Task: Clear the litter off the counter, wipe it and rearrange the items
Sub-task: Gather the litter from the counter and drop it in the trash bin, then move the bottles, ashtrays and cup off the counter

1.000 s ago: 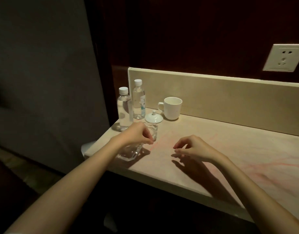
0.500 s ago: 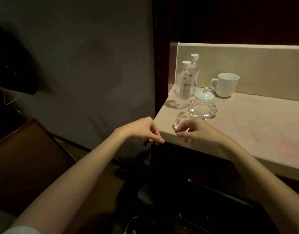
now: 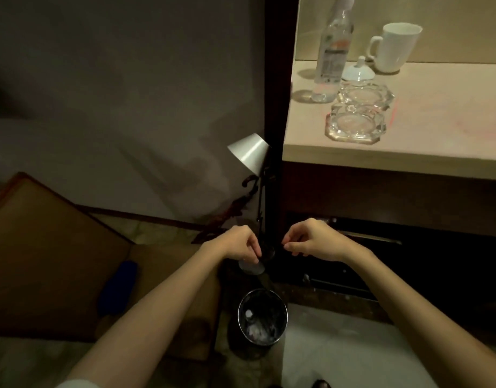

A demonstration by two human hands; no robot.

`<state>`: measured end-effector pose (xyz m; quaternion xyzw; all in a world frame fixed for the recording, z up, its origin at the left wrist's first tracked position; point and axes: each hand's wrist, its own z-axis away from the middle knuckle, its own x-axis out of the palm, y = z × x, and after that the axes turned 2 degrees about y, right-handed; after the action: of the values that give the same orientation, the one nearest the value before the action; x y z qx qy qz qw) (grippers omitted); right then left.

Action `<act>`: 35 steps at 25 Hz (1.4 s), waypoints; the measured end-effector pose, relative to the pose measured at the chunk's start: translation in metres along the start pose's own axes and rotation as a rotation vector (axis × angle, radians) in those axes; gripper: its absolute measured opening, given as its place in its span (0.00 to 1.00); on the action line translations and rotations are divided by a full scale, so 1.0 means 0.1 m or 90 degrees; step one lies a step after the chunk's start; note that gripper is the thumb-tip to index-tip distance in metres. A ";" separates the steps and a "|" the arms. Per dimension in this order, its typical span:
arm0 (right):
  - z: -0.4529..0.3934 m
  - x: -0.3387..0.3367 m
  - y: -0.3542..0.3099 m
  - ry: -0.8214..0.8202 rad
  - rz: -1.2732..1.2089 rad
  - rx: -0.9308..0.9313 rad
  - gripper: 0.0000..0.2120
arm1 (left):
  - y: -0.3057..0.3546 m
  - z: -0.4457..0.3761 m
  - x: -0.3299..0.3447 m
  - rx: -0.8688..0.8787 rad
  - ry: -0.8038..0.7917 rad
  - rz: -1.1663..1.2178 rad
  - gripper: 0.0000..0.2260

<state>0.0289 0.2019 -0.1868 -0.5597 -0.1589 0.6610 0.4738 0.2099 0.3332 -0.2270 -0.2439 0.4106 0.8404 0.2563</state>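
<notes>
Both hands hung off the counter (image 3: 395, 152), low over the floor, above and beyond the small round bin (image 3: 262, 317). Left hand (image 3: 235, 245) had fingers curled with the tips pinched together; whether a scrap of litter sat in that pinch could not be told, too dark and too small. Right hand (image 3: 311, 242) looked the same, fingers curled, tips drawn in, contents unclear. The bin held pale crumpled litter inside.

On the counter stood 2 glass ashtrays (image 3: 356, 124) near the front edge, one just behind the other, a water bottle (image 3: 330, 51) beside them, a white lid (image 3: 358, 71) and a white mug (image 3: 395, 47) further back. Faint reddish marks showed on the surface, so wiping was likely not yet done.

Risks, as a judgement: neither hand looked directly over the bin's mouth, so anything released now could land on the floor. Light scraps could also drift or cling to fingers. A lamp (image 3: 249, 152) and its stand stood close to the left hand and could get knocked. The front ashtray sat near the edge, so a careless wipe could push it off.
</notes>
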 end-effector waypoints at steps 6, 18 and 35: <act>0.11 0.21 0.20 0.024 -0.015 0.065 0.05 | -0.34 -0.16 0.39 -0.019 -0.013 0.006 0.05; 0.26 -0.21 -0.04 0.045 0.009 0.040 0.07 | 0.01 0.01 -0.25 0.045 0.045 -0.023 0.05; -0.05 -2.79 -0.47 0.203 0.189 -0.137 0.07 | 2.14 -0.38 -2.07 0.146 0.258 -0.155 0.09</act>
<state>0.0335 -0.0007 0.0105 -0.7214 -0.0673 0.6060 0.3283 0.2376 0.1403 0.0018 -0.4243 0.5139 0.6853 0.2938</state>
